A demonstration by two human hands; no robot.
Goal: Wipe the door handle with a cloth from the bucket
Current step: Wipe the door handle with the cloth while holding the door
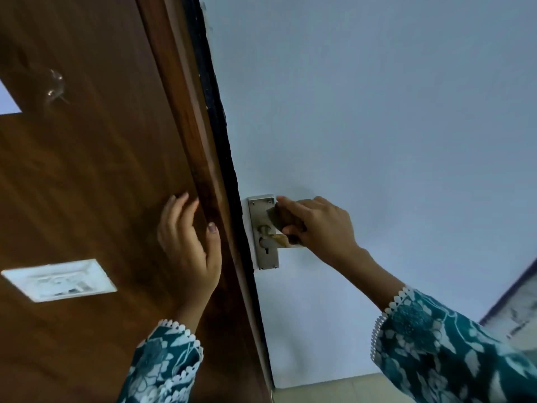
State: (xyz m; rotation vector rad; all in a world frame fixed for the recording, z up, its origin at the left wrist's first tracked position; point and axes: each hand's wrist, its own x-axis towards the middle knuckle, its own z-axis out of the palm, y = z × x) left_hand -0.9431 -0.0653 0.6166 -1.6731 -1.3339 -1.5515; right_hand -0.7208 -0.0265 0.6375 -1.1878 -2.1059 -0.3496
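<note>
A metal door handle (271, 239) with a long steel backplate (259, 216) and a keyhole sits on the pale door face at mid-frame. My right hand (316, 225) is closed around a small dark grey cloth (275, 217), pressing it against the upper part of the backplate and over the lever, most of which is hidden. My left hand (189, 245) rests open and flat against the brown wooden door edge (200, 158), fingers spread, holding nothing. The bucket is out of view.
A brown wooden panel (87, 170) fills the left, with a white switch plate (61, 280) and a small metal hook (55, 88) on it. A black seal strip (220, 135) runs along the door edge. Pale floor tiles (328, 394) show at the bottom.
</note>
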